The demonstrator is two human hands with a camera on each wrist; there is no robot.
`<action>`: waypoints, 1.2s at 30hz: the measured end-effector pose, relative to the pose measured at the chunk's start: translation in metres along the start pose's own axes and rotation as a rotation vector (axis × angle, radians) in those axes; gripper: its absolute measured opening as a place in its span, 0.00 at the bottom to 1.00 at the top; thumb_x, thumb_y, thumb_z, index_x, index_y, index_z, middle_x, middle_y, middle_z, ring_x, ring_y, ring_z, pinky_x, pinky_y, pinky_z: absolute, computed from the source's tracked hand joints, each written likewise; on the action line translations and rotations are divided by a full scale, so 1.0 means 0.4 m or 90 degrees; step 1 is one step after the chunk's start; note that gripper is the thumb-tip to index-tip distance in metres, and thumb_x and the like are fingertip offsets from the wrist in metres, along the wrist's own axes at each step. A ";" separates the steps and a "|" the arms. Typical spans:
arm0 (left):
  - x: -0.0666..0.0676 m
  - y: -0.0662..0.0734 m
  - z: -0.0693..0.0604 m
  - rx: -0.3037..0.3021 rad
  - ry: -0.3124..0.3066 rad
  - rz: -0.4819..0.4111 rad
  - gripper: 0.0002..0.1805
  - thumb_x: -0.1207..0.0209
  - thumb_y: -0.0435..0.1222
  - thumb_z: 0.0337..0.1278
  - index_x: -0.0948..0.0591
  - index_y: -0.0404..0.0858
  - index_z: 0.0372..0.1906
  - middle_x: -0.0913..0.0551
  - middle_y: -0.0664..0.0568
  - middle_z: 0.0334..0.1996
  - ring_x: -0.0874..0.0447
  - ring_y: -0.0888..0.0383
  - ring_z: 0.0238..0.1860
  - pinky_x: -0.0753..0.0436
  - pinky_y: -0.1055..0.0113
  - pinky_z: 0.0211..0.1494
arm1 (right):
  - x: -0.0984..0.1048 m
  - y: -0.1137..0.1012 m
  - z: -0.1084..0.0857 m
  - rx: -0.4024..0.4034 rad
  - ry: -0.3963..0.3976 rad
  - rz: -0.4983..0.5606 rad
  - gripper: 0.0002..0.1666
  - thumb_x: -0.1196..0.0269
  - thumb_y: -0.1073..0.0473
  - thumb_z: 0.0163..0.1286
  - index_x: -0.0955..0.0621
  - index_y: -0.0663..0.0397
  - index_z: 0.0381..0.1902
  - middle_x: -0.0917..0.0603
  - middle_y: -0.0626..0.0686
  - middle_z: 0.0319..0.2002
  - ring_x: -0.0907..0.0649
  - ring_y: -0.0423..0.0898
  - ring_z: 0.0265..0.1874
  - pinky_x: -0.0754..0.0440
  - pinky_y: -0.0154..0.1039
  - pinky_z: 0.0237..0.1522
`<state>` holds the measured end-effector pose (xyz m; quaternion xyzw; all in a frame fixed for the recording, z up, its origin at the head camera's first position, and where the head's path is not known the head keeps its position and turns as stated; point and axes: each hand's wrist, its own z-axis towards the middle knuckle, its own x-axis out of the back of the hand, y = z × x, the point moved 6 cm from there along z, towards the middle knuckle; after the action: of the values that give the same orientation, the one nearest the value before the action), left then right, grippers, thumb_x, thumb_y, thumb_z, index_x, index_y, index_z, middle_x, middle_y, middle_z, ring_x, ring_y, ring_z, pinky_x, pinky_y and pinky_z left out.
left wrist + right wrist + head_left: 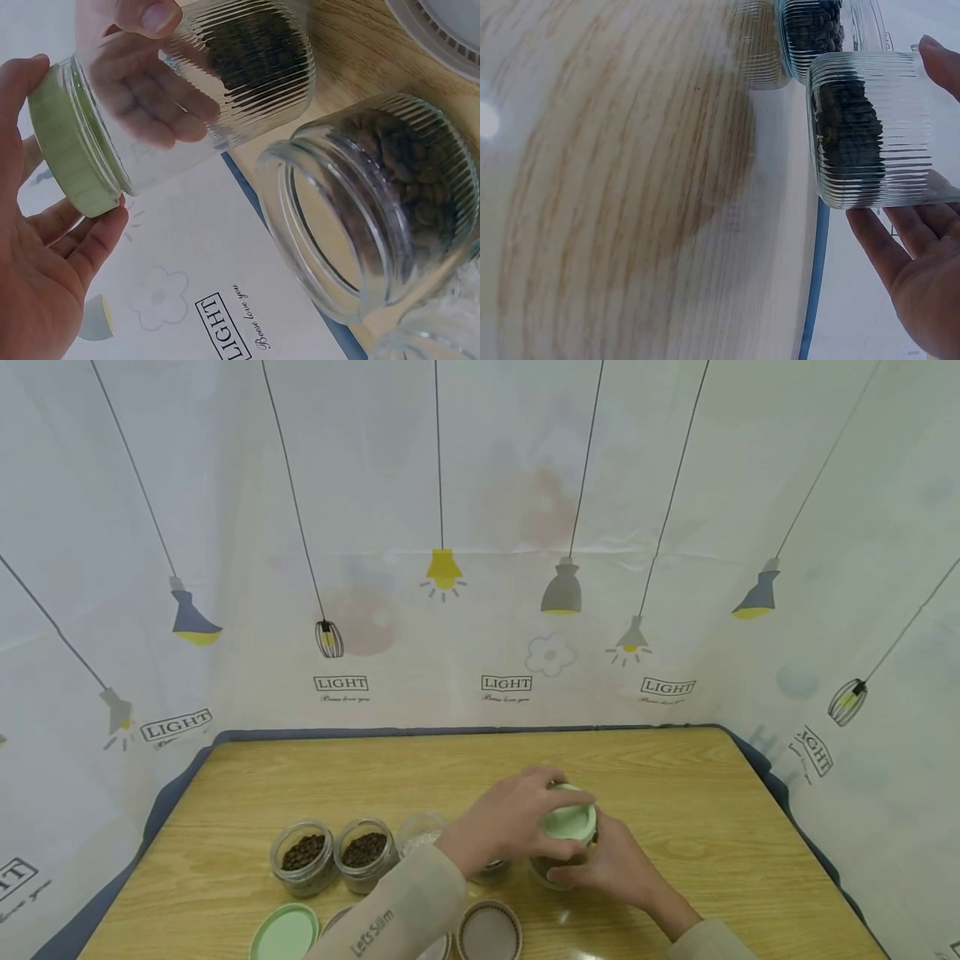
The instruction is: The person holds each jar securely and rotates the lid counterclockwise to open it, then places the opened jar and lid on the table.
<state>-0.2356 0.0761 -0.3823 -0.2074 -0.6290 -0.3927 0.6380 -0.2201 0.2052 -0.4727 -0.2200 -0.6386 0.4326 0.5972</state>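
Note:
In the head view my left hand grips the rim of a light green lid from above. The lid sits at the mouth of a ribbed clear glass jar, partly filled with dark bean-like pieces. My right hand holds the body of that jar, fingers on one side and thumb on the other. The jar appears raised and tilted in the wrist views. Close by, an open glass jar holds brown beans. Whether the lid is fully seated cannot be told.
Left of my hands stand open jars: two with dark beans and one with white contents. Nearer the front edge lie a green lid and a grey-brown lid; other lids are partly hidden by my left sleeve.

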 end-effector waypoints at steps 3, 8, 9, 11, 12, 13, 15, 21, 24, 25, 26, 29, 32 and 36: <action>0.001 0.001 0.001 0.003 0.006 0.008 0.31 0.39 0.63 0.51 0.26 0.67 0.64 0.25 0.54 0.61 0.25 0.58 0.57 0.20 0.69 0.47 | 0.001 -0.001 0.001 0.012 0.000 -0.008 0.52 0.23 0.42 0.48 0.33 0.48 0.68 0.19 0.44 0.55 0.18 0.42 0.51 0.18 0.36 0.50; 0.008 0.003 0.005 -0.002 0.017 0.019 0.32 0.40 0.64 0.51 0.27 0.67 0.64 0.25 0.54 0.61 0.25 0.57 0.58 0.20 0.69 0.48 | 0.001 0.001 0.002 0.016 0.001 -0.011 0.50 0.23 0.43 0.47 0.31 0.46 0.66 0.18 0.43 0.55 0.18 0.41 0.52 0.19 0.36 0.52; 0.011 0.004 0.006 -0.004 0.020 0.022 0.32 0.40 0.64 0.51 0.27 0.67 0.64 0.25 0.54 0.61 0.25 0.57 0.59 0.20 0.68 0.49 | 0.000 0.002 0.002 0.017 0.000 -0.009 0.49 0.23 0.44 0.48 0.31 0.45 0.65 0.18 0.43 0.55 0.18 0.40 0.52 0.19 0.35 0.52; 0.018 0.005 0.007 -0.005 0.023 0.020 0.32 0.41 0.64 0.52 0.27 0.67 0.64 0.25 0.53 0.61 0.25 0.57 0.60 0.19 0.68 0.49 | -0.001 0.002 0.000 0.022 -0.002 -0.004 0.46 0.23 0.44 0.48 0.30 0.44 0.64 0.19 0.41 0.55 0.18 0.39 0.52 0.19 0.35 0.53; 0.022 0.006 0.008 -0.005 0.024 0.018 0.31 0.41 0.64 0.52 0.26 0.67 0.64 0.25 0.53 0.61 0.25 0.57 0.60 0.19 0.68 0.49 | -0.002 0.003 0.000 0.023 -0.005 -0.002 0.45 0.23 0.45 0.48 0.30 0.42 0.63 0.19 0.40 0.55 0.19 0.39 0.53 0.20 0.35 0.53; 0.027 0.007 0.009 -0.006 0.026 0.017 0.31 0.41 0.64 0.52 0.26 0.67 0.64 0.24 0.53 0.61 0.25 0.57 0.60 0.19 0.68 0.49 | -0.002 0.003 -0.001 0.026 -0.006 0.001 0.45 0.23 0.45 0.48 0.30 0.41 0.63 0.19 0.40 0.55 0.19 0.39 0.53 0.20 0.36 0.54; 0.037 0.010 0.011 -0.007 0.030 0.013 0.31 0.41 0.64 0.52 0.26 0.67 0.64 0.24 0.54 0.60 0.24 0.57 0.59 0.19 0.68 0.47 | -0.001 0.002 -0.002 0.029 -0.006 0.003 0.44 0.23 0.44 0.49 0.29 0.40 0.62 0.20 0.40 0.55 0.19 0.39 0.53 0.20 0.37 0.54; 0.069 0.015 0.018 -0.011 0.050 0.034 0.31 0.41 0.64 0.53 0.26 0.67 0.64 0.24 0.54 0.60 0.25 0.58 0.59 0.19 0.68 0.46 | 0.003 0.002 -0.001 0.011 -0.001 0.003 0.45 0.23 0.42 0.47 0.29 0.39 0.61 0.19 0.42 0.55 0.19 0.42 0.54 0.20 0.40 0.53; 0.077 0.016 0.017 -0.010 0.049 0.040 0.31 0.42 0.64 0.53 0.27 0.67 0.64 0.25 0.55 0.60 0.26 0.58 0.60 0.19 0.69 0.48 | 0.003 0.002 0.001 0.002 -0.001 -0.002 0.46 0.23 0.41 0.46 0.29 0.40 0.61 0.19 0.43 0.55 0.19 0.43 0.55 0.20 0.41 0.54; 0.077 0.016 0.016 -0.009 0.047 0.040 0.31 0.42 0.64 0.53 0.27 0.67 0.64 0.25 0.55 0.60 0.26 0.58 0.60 0.19 0.69 0.48 | 0.003 0.002 0.001 0.000 -0.001 -0.003 0.46 0.23 0.41 0.46 0.29 0.40 0.61 0.19 0.42 0.55 0.19 0.43 0.55 0.20 0.41 0.54; 0.078 0.017 0.016 -0.010 0.046 0.040 0.31 0.41 0.64 0.53 0.27 0.67 0.64 0.25 0.55 0.60 0.26 0.59 0.60 0.19 0.69 0.48 | 0.003 0.002 0.001 0.000 -0.001 -0.006 0.46 0.23 0.40 0.46 0.29 0.40 0.61 0.19 0.42 0.55 0.19 0.43 0.55 0.20 0.41 0.54; 0.079 0.020 0.015 -0.016 0.049 0.035 0.31 0.41 0.64 0.53 0.27 0.67 0.64 0.25 0.56 0.58 0.26 0.59 0.59 0.20 0.70 0.47 | 0.004 0.002 0.000 0.003 0.004 -0.011 0.44 0.23 0.40 0.45 0.28 0.39 0.59 0.19 0.41 0.54 0.19 0.42 0.54 0.21 0.39 0.53; 0.081 0.026 0.012 -0.020 0.052 0.024 0.32 0.40 0.64 0.52 0.27 0.67 0.64 0.25 0.56 0.58 0.26 0.59 0.58 0.20 0.69 0.47 | 0.005 0.004 -0.001 0.007 0.005 -0.007 0.42 0.23 0.40 0.45 0.27 0.38 0.57 0.19 0.40 0.52 0.19 0.40 0.52 0.21 0.36 0.52; 0.084 0.033 0.004 -0.024 0.051 0.011 0.32 0.42 0.65 0.52 0.28 0.69 0.64 0.25 0.57 0.58 0.26 0.60 0.57 0.20 0.70 0.46 | 0.004 0.008 0.001 0.013 0.001 0.015 0.41 0.23 0.41 0.47 0.27 0.40 0.57 0.19 0.42 0.52 0.20 0.39 0.51 0.20 0.34 0.51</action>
<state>-0.2301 0.0771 -0.3466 -0.2087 -0.5935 -0.4069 0.6623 -0.2215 0.2080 -0.4745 -0.2220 -0.6310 0.4457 0.5949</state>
